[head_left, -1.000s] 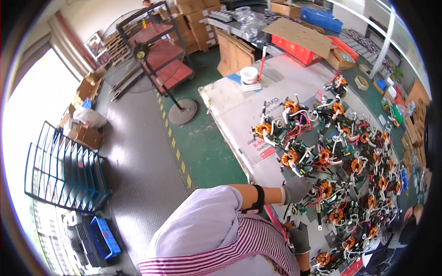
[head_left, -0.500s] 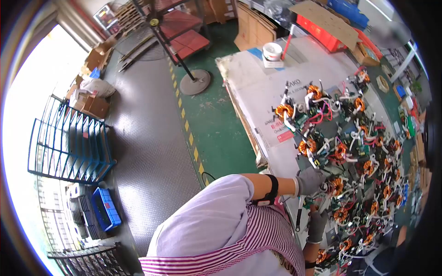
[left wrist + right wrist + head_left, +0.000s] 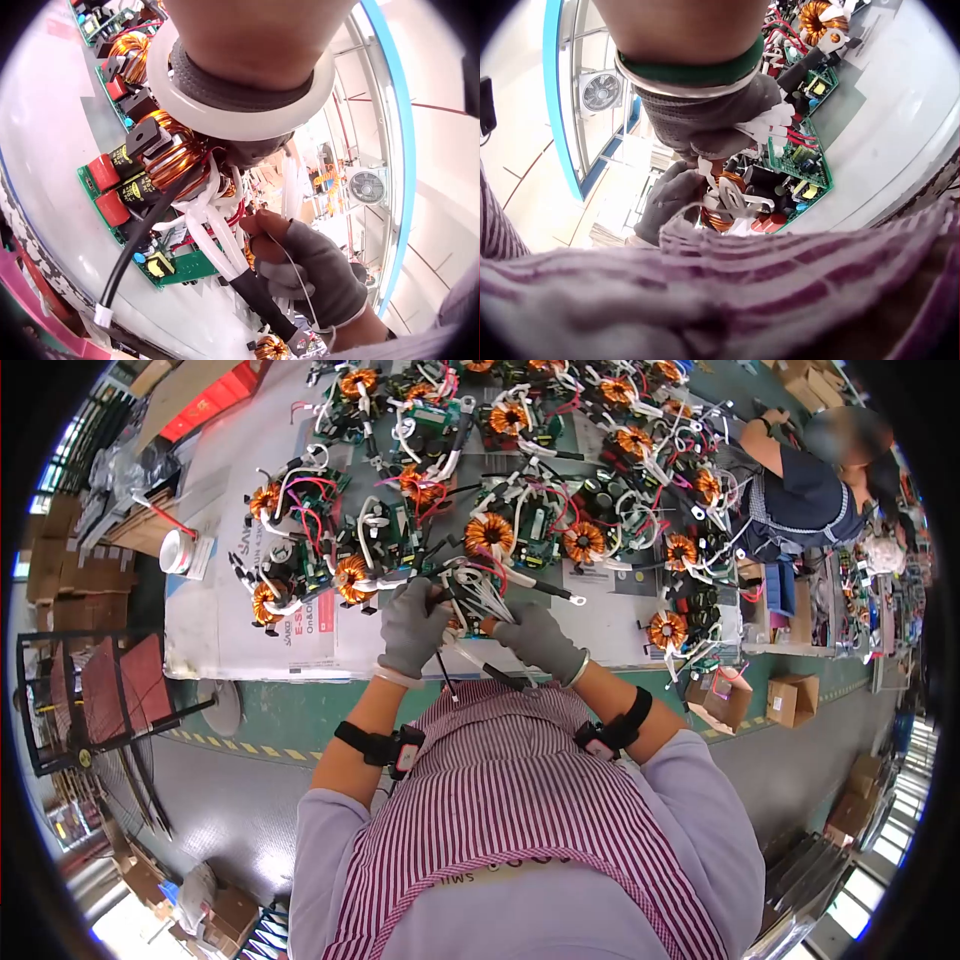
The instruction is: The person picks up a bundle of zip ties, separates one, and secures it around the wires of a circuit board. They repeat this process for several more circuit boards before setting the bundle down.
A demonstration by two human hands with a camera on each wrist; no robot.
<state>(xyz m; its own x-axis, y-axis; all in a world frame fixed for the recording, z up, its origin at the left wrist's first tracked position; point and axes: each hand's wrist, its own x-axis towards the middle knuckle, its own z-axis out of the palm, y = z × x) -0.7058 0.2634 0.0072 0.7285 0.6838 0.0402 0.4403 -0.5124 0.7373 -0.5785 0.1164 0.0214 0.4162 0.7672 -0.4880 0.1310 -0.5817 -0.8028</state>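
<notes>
Both hands wear grey gloves with bare fingertips. They meet over a circuit board with a copper coil (image 3: 169, 154) at the table's near edge. In the head view, my left hand (image 3: 412, 630) grips a looped bundle of white wires (image 3: 482, 596) from the left. My right hand (image 3: 542, 642) holds the same bundle from the right; white connectors (image 3: 769, 126) stick out beside its palm in the right wrist view. A thin pale strand (image 3: 300, 277) runs from its pinched fingertips in the left wrist view. A black-sleeved cable (image 3: 259, 300) hangs from the board.
Several similar boards with orange coils (image 3: 508, 418) crowd the table (image 3: 220, 620) ahead. A white tub (image 3: 177, 550) stands at the left. Another person (image 3: 815, 500) works at the right, near open cardboard boxes (image 3: 792, 700) on the floor.
The head view has swung round from the aisle to face the table squarely. Both hands, earlier apart at the boards' edge, now come together at the wire bundle.
</notes>
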